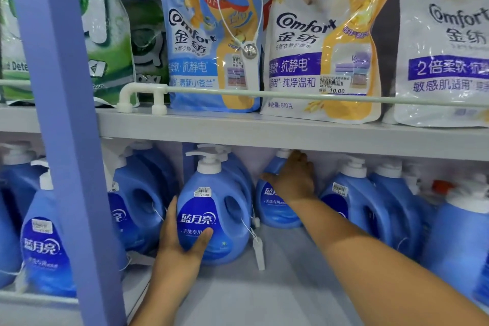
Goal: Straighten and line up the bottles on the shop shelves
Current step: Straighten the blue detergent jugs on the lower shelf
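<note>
My left hand (182,241) cups the lower front of a blue plastic pump-top detergent bottle with a dark blue oval label (214,214), thumb across the label and fingers curled round its left side, so I can turn it face-out and keep it upright on the lower grey shelf (277,286). My right hand (293,180) reaches deeper, fingers wrapped over the shoulder of a second blue detergent bottle set far back (277,206), which leans; I judge it needs pulling forward to meet the front row.

The underside of the upper grey shelf board (291,137) sits just above my right hand's knuckles, so there is little room to lift. A white security tag on a thin cord (258,249) hangs from the front bottle's handle into the gap between the 2 bottles and could snag. More blue bottles (354,198) crowd close on the right, others stand left past the lilac upright post (60,114). Soft refill pouches (320,42) stand on the shelf above, behind a white rail (291,95).
</note>
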`<state>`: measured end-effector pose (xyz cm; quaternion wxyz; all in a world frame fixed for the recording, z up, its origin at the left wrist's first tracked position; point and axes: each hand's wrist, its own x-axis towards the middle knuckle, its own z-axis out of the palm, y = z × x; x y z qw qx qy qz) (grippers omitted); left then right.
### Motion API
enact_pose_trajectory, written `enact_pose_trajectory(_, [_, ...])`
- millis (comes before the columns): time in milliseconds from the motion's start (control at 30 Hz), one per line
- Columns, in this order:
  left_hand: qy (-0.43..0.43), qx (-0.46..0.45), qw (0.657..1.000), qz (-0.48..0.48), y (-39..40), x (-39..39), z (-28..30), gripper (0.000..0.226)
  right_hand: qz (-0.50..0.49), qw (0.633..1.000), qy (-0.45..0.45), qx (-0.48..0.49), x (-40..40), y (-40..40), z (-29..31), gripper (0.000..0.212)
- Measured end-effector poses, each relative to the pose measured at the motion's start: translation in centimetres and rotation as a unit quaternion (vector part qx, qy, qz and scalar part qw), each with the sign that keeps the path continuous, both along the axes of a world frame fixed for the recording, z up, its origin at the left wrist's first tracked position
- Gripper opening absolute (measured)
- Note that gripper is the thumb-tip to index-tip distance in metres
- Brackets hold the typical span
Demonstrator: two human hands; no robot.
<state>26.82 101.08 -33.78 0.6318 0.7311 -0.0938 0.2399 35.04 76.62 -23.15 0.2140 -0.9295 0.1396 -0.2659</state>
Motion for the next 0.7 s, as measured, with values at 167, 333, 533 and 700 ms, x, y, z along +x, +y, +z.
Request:
enact_pose_trajectory(167, [-0.004,-0.022,1.000,-0.001,-0.3,0.4,0.0,0.082,0.007,1.000,0.020,0.001,0.1,0.8,0.4,0.109])
enact_pose_trajectory(333, [0.012,-0.027,1.000,0.006,-0.2,0.4,-0.2,0.088,0.091,0.988,-0.100,0.074,-5.8,-1.0,1.3,0.048])
enact_pose_trajectory(533, [0.005,0.007,0.999,0.054,-1.1,0.8,-0.4,0.106,-0.052,0.953,-0.253,0.160,-15.0,-8.4,0.2,0.041])
enact_pose_trajectory(700, [-0.006,0.061,0.995,0.080,-1.6,0.0,-0.4,0.116,0.011,0.962,-0.153,0.226,-13.0,-7.7,-1.3,0.036])
